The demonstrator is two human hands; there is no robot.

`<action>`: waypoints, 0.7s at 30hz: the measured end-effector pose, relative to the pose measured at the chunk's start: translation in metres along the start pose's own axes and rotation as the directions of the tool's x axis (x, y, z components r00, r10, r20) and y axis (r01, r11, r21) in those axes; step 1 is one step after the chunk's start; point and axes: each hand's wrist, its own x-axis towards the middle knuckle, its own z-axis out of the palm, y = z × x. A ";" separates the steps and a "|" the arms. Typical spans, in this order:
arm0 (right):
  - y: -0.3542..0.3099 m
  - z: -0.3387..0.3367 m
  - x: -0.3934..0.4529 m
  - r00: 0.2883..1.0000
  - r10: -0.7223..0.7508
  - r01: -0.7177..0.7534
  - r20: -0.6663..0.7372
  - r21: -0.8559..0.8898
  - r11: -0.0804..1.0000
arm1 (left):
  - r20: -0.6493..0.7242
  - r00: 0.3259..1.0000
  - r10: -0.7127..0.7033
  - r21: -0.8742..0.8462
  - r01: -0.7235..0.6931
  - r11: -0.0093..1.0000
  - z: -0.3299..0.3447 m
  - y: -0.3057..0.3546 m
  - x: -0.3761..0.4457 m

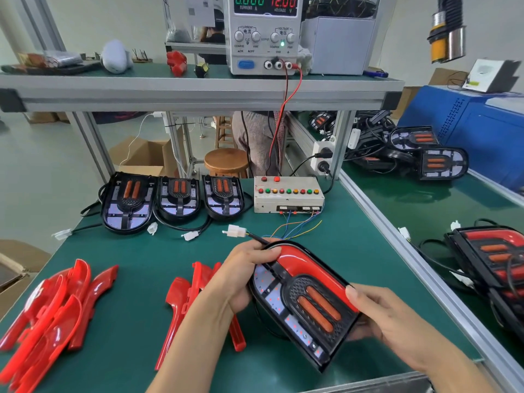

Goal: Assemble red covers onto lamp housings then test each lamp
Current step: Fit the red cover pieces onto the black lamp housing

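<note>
Red covers (48,304) are piled left on the desk (136,321); the lamp housing (304,303) is gripped by curled fingers of both the left hand (243,276) and the right hand (385,316).

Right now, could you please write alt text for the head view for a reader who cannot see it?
Both hands, left hand and right hand, hold a lamp housing with a red cover on one side, above a green bench. Loose red covers lie left, three uncovered housings behind.
</note>
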 end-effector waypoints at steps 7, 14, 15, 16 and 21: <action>0.001 0.006 -0.006 0.971 -0.121 0.082 -0.206 -0.188 0.979 | -0.029 0.999 0.040 0.028 -0.039 0.999 -0.002 -0.002 0.004; 0.012 0.008 -0.014 0.972 -0.106 0.029 -0.212 -0.337 0.941 | -0.003 0.997 0.076 0.105 -0.076 0.992 0.001 -0.006 0.005; 0.016 0.006 -0.014 0.971 -0.118 0.026 -0.208 -0.396 0.918 | 0.006 0.996 0.088 0.138 -0.088 0.986 0.003 -0.005 0.005; 0.019 0.004 -0.014 0.965 -0.139 0.026 -0.221 -0.448 0.894 | 0.027 0.995 0.100 0.167 -0.103 0.981 0.005 -0.004 0.005; 0.019 0.003 -0.001 0.971 -0.200 0.144 -0.127 -0.355 0.924 | 0.206 0.974 0.089 0.315 -0.152 0.937 0.020 0.000 0.008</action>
